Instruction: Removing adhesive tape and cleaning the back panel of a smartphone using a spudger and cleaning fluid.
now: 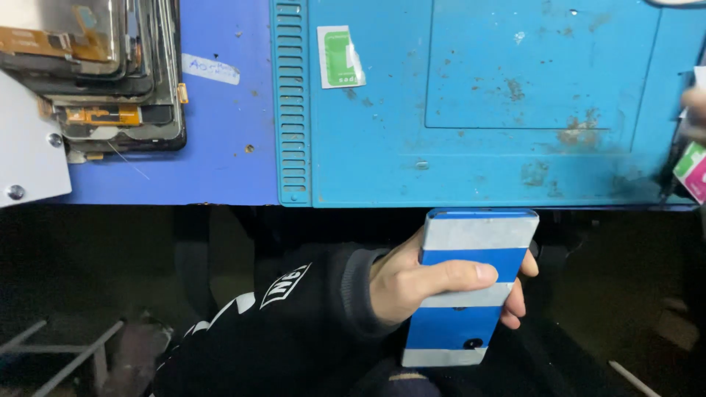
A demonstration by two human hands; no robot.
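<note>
The blue phone [471, 287] with silvery tape bands sits below the blue work mat's [478, 110] edge, gripped by the left hand [419, 283], thumb across it. Looks stiff, slick and fragile, so holding its long edges seems safest. The right hand [695, 117] is barely in view, can't tell its grip.

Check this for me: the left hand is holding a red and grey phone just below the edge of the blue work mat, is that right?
Not quite. In the head view the phone is blue with grey bands, not red. The rest stands: the left hand holds it, thumb across its back, just below the near edge of the blue work mat.
</note>
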